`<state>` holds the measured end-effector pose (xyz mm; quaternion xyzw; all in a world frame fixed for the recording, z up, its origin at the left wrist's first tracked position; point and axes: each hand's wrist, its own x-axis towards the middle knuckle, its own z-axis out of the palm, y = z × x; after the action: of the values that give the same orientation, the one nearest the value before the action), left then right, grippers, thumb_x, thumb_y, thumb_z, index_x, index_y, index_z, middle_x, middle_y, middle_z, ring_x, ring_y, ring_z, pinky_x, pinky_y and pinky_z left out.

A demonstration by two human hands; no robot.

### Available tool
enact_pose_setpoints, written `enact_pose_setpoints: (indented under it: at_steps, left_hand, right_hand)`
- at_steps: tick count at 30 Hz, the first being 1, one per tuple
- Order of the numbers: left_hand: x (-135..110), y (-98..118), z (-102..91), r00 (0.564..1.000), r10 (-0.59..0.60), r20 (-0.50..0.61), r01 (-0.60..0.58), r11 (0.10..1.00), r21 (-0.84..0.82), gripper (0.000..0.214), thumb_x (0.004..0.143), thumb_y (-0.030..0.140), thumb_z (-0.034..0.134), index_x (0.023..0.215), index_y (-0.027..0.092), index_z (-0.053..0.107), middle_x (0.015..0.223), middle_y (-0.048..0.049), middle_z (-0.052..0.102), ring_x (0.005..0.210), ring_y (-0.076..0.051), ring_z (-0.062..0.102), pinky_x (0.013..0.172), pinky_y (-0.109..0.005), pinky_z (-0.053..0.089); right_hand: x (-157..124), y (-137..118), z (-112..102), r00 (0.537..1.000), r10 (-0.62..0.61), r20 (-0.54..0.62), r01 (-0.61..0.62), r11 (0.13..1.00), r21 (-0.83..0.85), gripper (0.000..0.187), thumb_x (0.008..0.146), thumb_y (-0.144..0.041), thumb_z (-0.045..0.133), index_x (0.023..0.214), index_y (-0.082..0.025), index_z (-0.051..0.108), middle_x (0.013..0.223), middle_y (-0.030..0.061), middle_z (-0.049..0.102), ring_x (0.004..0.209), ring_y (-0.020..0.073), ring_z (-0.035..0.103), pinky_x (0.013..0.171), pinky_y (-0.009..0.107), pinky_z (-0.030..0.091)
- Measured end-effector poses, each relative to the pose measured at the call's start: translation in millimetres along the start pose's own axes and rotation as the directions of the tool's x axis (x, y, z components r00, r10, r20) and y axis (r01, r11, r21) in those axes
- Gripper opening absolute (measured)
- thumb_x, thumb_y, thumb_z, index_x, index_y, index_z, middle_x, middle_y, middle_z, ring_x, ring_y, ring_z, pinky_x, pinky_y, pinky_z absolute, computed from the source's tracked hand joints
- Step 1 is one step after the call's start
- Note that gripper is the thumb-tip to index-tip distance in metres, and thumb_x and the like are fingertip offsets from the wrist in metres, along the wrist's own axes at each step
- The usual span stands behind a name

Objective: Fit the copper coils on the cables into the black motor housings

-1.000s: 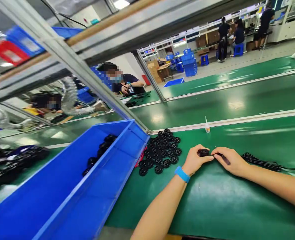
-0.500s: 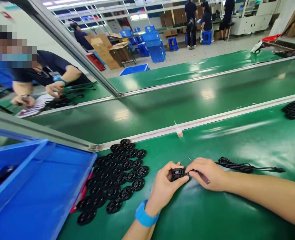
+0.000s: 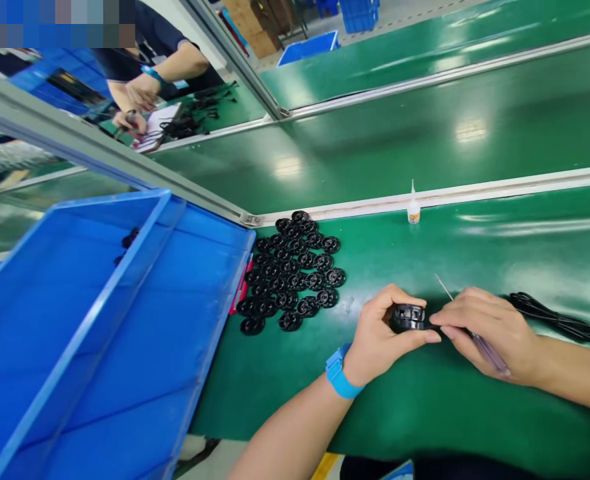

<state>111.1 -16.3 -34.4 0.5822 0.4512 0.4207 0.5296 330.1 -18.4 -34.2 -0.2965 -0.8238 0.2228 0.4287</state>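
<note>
the left hand is closed, gripping a black round part between thumb and fingers, over the green worktop. the right hand is closed on a thin tool, fingertips just right of the part. a coiled black cable lies at right. black discs cluster at left, beside a blue bin. a small bottle stands upright on the far side.

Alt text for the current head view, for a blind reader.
The left hand holds a black part; the right hand holds a slim purple-handled tool. Black discs lie on a green table beside a blue bin, with a white bottle beyond the hands.
</note>
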Motion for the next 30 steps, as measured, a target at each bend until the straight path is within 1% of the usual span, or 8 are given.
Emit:
enact_pose_setpoints:
  at_steps: [7, 14, 17, 19, 22, 24, 27, 30]
  left_hand:
    - [-6, 2, 4.7, 0.971, 0.239, -0.009, -0.239, 0.971, -0.022, 0.045, 0.064, 0.042, 0.1, 0.097, 0.023, 0.075, 0.085, -0.0025, 0.073, 0.08, -0.017, 0.07, 0.078, -0.03, 0.058]
    - [-5, 11, 5.1, 0.909, 0.417, -0.001, -0.417, 0.909, 0.005, 0.039, 0.069, 0.033, 0.098, 0.099, 0.023, 0.074, 0.088, -0.0024, 0.079, 0.084, -0.016, 0.075, 0.082, -0.029, 0.063]
    - [-6, 15, 5.5, 0.9, 0.435, 0.015, -0.435, 0.901, -0.007, 0.037, 0.07, 0.033, 0.097, 0.097, 0.023, 0.073, 0.087, -0.0018, 0.079, 0.084, -0.016, 0.076, 0.083, -0.029, 0.063]
    - [-7, 16, 5.5, 0.917, 0.398, 0.017, -0.398, 0.917, 0.012, 0.04, 0.07, 0.039, 0.096, 0.099, 0.023, 0.073, 0.088, -0.0023, 0.078, 0.084, -0.017, 0.075, 0.082, -0.029, 0.062]
    - [-11, 14, 5.4, 0.963, 0.27, 0.008, -0.27, 0.963, 0.025, 0.054, 0.071, 0.05, 0.094, 0.112, 0.024, 0.071, 0.097, -0.0055, 0.078, 0.086, -0.019, 0.074, 0.08, -0.032, 0.062]
    - [-14, 12, 5.7, 0.975, 0.221, -0.005, -0.22, 0.975, 0.038, 0.063, 0.073, 0.054, 0.091, 0.123, 0.025, 0.068, 0.106, -0.0081, 0.077, 0.09, -0.021, 0.075, 0.082, -0.035, 0.063]
    - [-14, 10, 5.4, 0.95, 0.307, -0.051, -0.298, 0.945, 0.137, 0.064, 0.075, 0.053, 0.09, 0.128, 0.026, 0.066, 0.112, -0.0091, 0.075, 0.096, -0.023, 0.075, 0.087, -0.039, 0.064]
    - [-12, 13, 1.7, 0.889, 0.457, -0.013, -0.436, 0.855, 0.283, 0.045, 0.082, 0.04, 0.089, 0.12, 0.026, 0.069, 0.112, -0.0069, 0.075, 0.098, -0.021, 0.076, 0.088, -0.035, 0.065]
  right_hand:
    - [-1, -13, -11, 0.995, -0.096, 0.007, 0.096, 0.994, -0.056, 0.027, 0.09, -0.002, 0.069, 0.114, -0.014, 0.067, 0.093, 0.0056, 0.074, 0.08, 0.0137, 0.067, 0.072, 0.029, 0.056]
    - [3, -21, -20, 0.987, -0.156, 0.05, 0.161, 0.979, -0.122, 0.025, 0.093, -0.004, 0.067, 0.116, -0.012, 0.067, 0.094, 0.006, 0.076, 0.079, 0.014, 0.066, 0.068, 0.031, 0.053]
    - [5, -24, -21, 0.984, -0.174, 0.047, 0.179, 0.975, -0.135, 0.02, 0.094, -0.005, 0.064, 0.113, -0.012, 0.068, 0.091, 0.0061, 0.076, 0.079, 0.0141, 0.067, 0.067, 0.031, 0.053]
    - [7, -25, -21, 0.988, -0.151, 0.035, 0.154, 0.982, -0.114, 0.019, 0.095, -0.007, 0.064, 0.113, -0.014, 0.067, 0.091, 0.0057, 0.076, 0.078, 0.0138, 0.068, 0.067, 0.03, 0.054]
    - [9, -26, -20, 1.0, 0.008, 0.021, -0.008, 1.0, -0.003, 0.018, 0.097, -0.011, 0.063, 0.113, -0.019, 0.065, 0.085, 0.0023, 0.074, 0.071, 0.0117, 0.065, 0.066, 0.028, 0.055]
    - [10, -25, -19, 0.994, 0.11, 0.025, -0.111, 0.992, 0.053, 0.017, 0.098, -0.013, 0.062, 0.113, -0.021, 0.065, 0.079, -0.0002, 0.072, 0.065, 0.0109, 0.062, 0.063, 0.026, 0.054]
    - [10, -22, -17, 0.994, 0.109, 0.016, -0.109, 0.993, 0.051, 0.021, 0.097, -0.011, 0.062, 0.114, -0.023, 0.065, 0.078, -0.0011, 0.072, 0.063, 0.0115, 0.063, 0.062, 0.026, 0.055]
    - [10, -18, -17, 0.999, -0.03, 0.022, 0.031, 0.997, -0.066, 0.024, 0.099, -0.01, 0.059, 0.12, -0.018, 0.065, 0.089, 0.0029, 0.077, 0.074, 0.0131, 0.069, 0.07, 0.027, 0.058]
